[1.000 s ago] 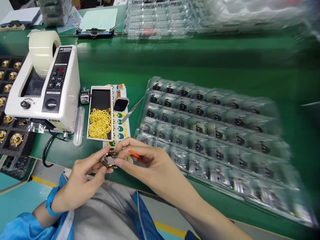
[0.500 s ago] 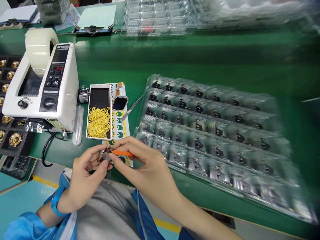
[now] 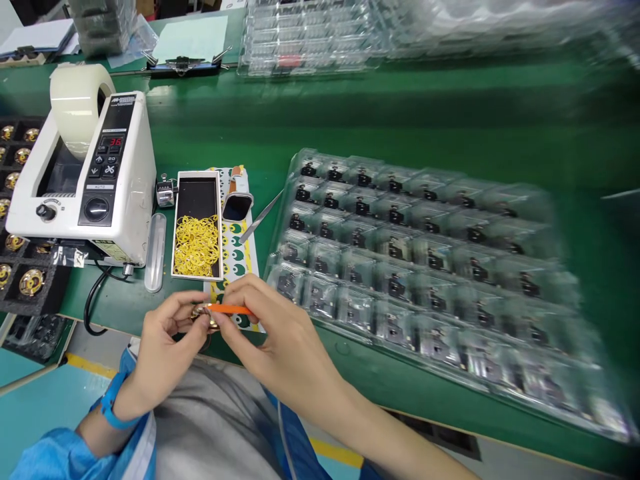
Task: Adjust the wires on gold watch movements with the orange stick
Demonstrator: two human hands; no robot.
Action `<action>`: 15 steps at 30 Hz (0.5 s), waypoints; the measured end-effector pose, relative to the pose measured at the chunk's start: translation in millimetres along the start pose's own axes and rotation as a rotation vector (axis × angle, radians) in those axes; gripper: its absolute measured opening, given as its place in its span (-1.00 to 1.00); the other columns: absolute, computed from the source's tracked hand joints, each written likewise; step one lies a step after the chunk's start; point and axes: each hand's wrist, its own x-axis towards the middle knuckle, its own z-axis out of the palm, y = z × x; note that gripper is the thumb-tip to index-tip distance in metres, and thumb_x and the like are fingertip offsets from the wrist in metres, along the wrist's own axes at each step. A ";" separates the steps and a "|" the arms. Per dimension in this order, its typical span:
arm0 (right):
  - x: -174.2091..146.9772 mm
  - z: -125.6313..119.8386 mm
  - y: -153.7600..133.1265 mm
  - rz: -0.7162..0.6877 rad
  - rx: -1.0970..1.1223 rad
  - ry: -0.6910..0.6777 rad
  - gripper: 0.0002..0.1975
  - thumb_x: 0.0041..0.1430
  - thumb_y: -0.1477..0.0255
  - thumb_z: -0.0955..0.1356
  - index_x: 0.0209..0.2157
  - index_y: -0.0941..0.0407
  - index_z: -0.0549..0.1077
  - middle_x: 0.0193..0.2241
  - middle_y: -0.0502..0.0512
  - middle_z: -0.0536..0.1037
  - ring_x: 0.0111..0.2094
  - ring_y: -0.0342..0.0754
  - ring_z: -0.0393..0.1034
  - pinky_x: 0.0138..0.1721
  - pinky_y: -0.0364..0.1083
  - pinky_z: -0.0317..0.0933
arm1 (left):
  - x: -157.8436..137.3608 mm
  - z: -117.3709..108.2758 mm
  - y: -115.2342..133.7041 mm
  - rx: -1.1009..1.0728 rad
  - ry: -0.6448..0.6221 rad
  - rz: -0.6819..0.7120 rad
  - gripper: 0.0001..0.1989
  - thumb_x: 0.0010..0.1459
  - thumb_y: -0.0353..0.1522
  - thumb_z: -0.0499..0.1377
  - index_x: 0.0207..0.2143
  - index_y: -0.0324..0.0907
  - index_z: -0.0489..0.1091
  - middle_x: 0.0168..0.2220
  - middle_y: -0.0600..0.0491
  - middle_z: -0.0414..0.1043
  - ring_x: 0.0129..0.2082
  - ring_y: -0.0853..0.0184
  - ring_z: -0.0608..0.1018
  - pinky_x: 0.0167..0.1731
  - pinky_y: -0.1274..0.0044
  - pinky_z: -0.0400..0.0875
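Near the table's front edge, my left hand is closed on a small round gold-rimmed part, pinched between thumb and fingers. My right hand grips a thin orange stick-like tool, and its tip lies over the round part. Fingers hide much of the part and the tool's far end. Just beyond the hands is a white box with a heap of yellow rings. Beside it a sheet of yellow and green stickers lies partly under a smartwatch and tweezers.
On the left stands a white tape dispenser, with a tally counter and a clear plastic strip beside it. Black foam trays hold gold round parts. A clear blister tray with small black parts covers the right side.
The round part has turned in my left hand, so its gold rim shows instead of its wired face. Both hands and the orange tool have shifted slightly left.
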 end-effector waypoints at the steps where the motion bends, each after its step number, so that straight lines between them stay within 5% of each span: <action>1: 0.5 -0.5 -0.3 -0.040 -0.050 0.002 -0.88 0.26 0.58 0.24 -0.37 0.12 0.32 -0.41 0.09 0.44 -0.40 -0.07 0.38 -0.46 -0.14 0.28 | 1.2 -2.6 1.0 0.095 -0.031 0.037 -0.88 0.13 -0.41 0.23 -0.26 -0.22 0.50 -0.42 0.04 0.55 -0.43 0.33 0.55 -0.39 0.58 0.44; 5: -4.9 -2.0 -5.8 -0.261 -0.219 0.149 -0.95 0.27 0.56 0.28 -0.26 0.16 0.36 -0.38 0.16 0.51 -0.38 -0.05 0.43 -0.44 -0.12 0.32 | 5.7 -7.8 5.8 0.245 0.005 0.177 -0.93 0.05 -0.45 0.20 -0.47 -0.20 0.49 -0.46 0.05 0.44 -0.45 0.34 0.43 -0.45 0.58 0.30; 10: -20.4 -2.6 -13.8 -0.413 -0.397 0.238 -0.88 0.24 0.60 0.33 -0.21 0.13 0.44 -0.47 0.09 0.59 -0.59 -0.14 0.36 -0.60 -0.13 0.20 | 4.9 -2.5 5.2 -0.052 0.013 -0.051 -0.87 -0.06 -0.42 0.26 -0.50 -0.20 0.32 -0.57 0.10 0.41 -0.55 0.40 0.40 -0.50 0.62 0.29; 15: -18.6 5.2 -6.5 -0.405 -0.371 0.305 -0.88 0.17 0.63 0.38 -0.23 0.21 0.48 -0.38 0.23 0.62 -0.52 -0.06 0.44 -0.54 -0.10 0.26 | -5.3 1.5 4.7 -0.240 -0.039 -0.145 -0.72 -0.01 -0.32 0.35 -0.40 -0.20 0.28 -0.59 0.15 0.41 -0.62 0.46 0.41 -0.54 0.66 0.37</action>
